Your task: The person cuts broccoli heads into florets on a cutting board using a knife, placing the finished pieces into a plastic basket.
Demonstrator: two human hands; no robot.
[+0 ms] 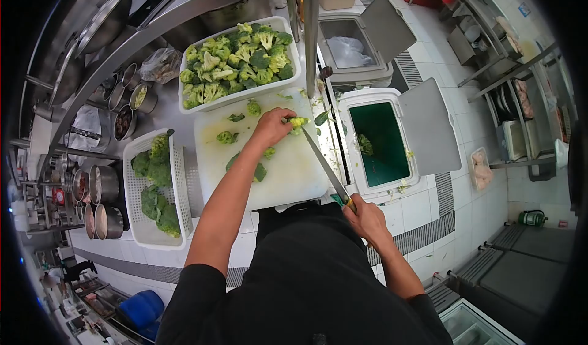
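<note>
My left hand (273, 126) is closed on a small broccoli floret (298, 122) at the right side of the white cutting board (211, 161). In my right hand (368, 218) is a long kitchen knife (326, 167), gripped by its yellowish handle. The blade points up and left, its tip right beside the floret. Loose broccoli pieces lie on the board, some partly hidden under my left forearm. A white tub (241, 99) heaped with cut florets stands behind the board. Whole broccoli heads (160, 168) rest in a white perforated basket (136, 222) to the left.
A white bin (349, 109) with a green inside and its lid raised stands right of the board. Behind it is another open bin (331, 23) with a plastic bag inside. A metal post (311, 51) rises by the tub. Steel pots (105, 183) stand far left.
</note>
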